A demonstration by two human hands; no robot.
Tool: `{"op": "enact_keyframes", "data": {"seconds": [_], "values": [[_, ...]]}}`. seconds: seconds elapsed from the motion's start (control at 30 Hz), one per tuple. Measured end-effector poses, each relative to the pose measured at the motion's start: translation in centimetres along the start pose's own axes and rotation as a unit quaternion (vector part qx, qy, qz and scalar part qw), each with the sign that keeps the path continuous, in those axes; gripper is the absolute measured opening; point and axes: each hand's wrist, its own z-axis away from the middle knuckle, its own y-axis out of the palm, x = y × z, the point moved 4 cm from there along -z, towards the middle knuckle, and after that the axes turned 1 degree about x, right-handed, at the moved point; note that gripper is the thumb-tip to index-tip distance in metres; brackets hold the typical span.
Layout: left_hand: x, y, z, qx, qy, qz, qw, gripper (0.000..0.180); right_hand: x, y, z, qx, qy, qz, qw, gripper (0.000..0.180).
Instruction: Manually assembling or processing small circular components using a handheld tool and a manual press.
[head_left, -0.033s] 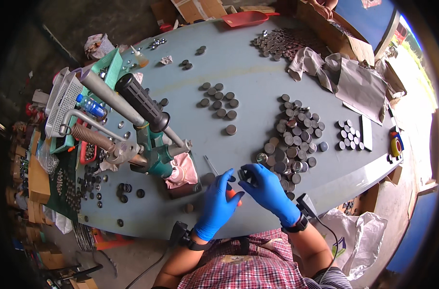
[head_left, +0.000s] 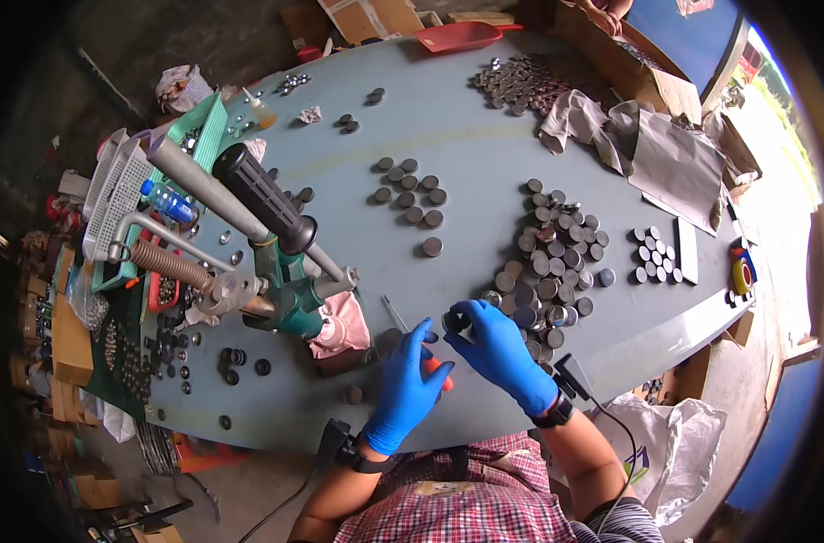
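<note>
Both my hands wear blue gloves and meet near the front edge of the grey-blue table [head_left: 484, 154]. My left hand [head_left: 405, 385] is closed around a thin tool with an orange handle [head_left: 438, 369]; its metal shaft [head_left: 394, 314] points up and left. My right hand [head_left: 501, 351] pinches a small round dark metal cap [head_left: 455, 323] by its fingertips, right beside the left hand. A heap of similar round grey caps [head_left: 548, 262] lies just right of and behind my right hand.
A green lever press with a black grip [head_left: 265, 201] stands left of my hands, with a pink rag [head_left: 340, 330] at its base. There are more cap groups [head_left: 410, 197] mid-table, a far pile [head_left: 520, 81], a small set [head_left: 656, 253], crumpled grey cloth [head_left: 647, 149], and trays [head_left: 123, 199] at left.
</note>
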Motion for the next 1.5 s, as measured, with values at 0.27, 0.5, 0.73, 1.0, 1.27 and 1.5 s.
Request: {"op": "enact_keyframes", "data": {"seconds": [0.27,0.5,0.73,1.0,1.27,1.5], "values": [[2.6,-1.3,-0.5,0.011,0.012,0.017,1.000,0.046,-5.7,2.6,-12.9,-0.068,-0.016,0.293,0.954,0.033],[3.0,-1.4,-0.2,0.023,0.007,0.031,0.999,0.040,-6.2,-4.1,-4.8,0.071,-0.061,0.364,0.927,0.022],[-1.3,0.6,-0.6,0.051,0.034,0.039,0.997,0.049,-4.4,-5.0,-1.1,-0.015,0.048,-0.033,0.998,0.036],[-5.0,-1.3,-0.7,-0.017,0.134,-0.023,0.991,0.048,1.8,-4.0,3.7,0.058,0.028,-0.273,0.960,0.044],[-5.3,-2.5,-0.4,-0.047,0.123,-0.025,0.991,0.046,0.2,-4.3,6.2,0.195,0.210,-0.289,0.913,0.064],[-4.6,-2.8,-0.6,-0.033,0.091,-0.006,0.995,0.045,0.6,-3.1,5.2,0.155,0.203,-0.321,0.912,0.059]]}}
